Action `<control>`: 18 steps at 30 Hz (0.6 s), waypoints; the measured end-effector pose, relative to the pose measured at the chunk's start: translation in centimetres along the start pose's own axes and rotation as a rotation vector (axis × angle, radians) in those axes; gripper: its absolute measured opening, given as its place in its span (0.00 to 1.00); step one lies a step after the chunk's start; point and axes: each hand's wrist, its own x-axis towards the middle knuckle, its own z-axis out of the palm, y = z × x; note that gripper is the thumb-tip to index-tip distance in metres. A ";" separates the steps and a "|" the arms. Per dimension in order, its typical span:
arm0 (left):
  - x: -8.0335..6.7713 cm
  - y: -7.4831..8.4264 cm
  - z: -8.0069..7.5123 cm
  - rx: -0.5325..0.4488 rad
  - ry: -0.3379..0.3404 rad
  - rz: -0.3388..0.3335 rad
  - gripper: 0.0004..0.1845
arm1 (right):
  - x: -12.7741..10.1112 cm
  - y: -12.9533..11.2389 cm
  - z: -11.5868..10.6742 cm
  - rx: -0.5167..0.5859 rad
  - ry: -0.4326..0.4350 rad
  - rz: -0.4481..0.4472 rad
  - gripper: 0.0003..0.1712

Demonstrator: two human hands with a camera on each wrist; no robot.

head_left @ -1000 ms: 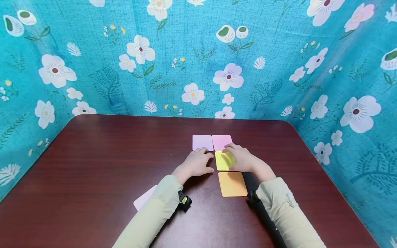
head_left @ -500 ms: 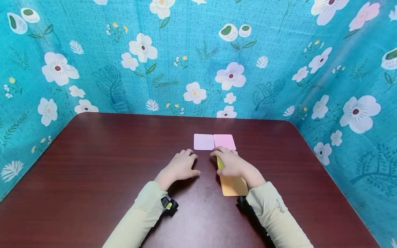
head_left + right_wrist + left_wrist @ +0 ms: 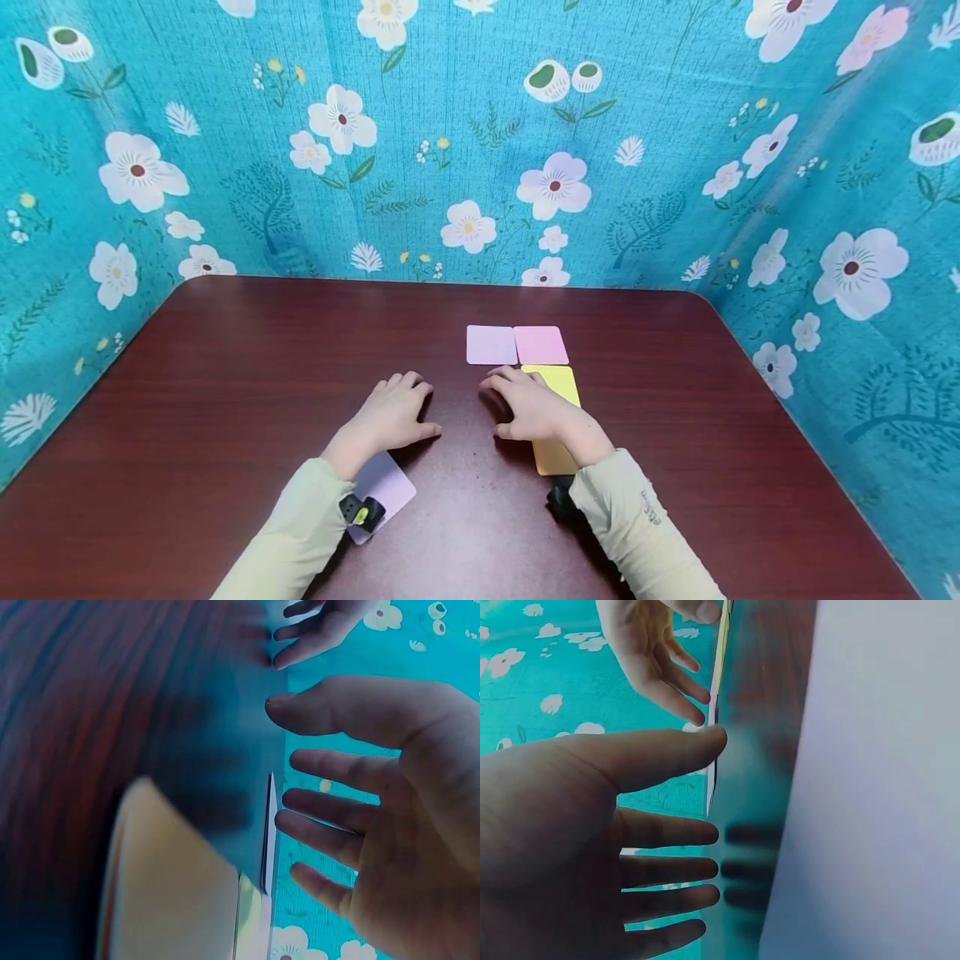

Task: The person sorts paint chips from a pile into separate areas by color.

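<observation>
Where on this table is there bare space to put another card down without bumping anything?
The table's whole left half, from the left hand out to the curtain, is bare wood. So is the right strip between the yellow card and the table's right edge. It is crowded mid-table: lilac card, pink card, yellow card, orange card and right hand.
</observation>
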 end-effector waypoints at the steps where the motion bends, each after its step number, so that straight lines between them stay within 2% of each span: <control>1: -0.2 -0.2 0.0 0.001 0.002 0.000 0.31 | 0.1 -0.2 0.1 0.000 -0.004 -0.002 0.34; 9: -2.1 -1.4 -0.5 0.028 0.018 0.023 0.32 | 0.5 -1.8 0.8 -0.037 -0.020 -0.058 0.34; 18: -4.6 -3.1 -1.0 0.015 0.028 0.048 0.34 | 0.7 -4.0 1.3 -0.066 -0.025 -0.115 0.35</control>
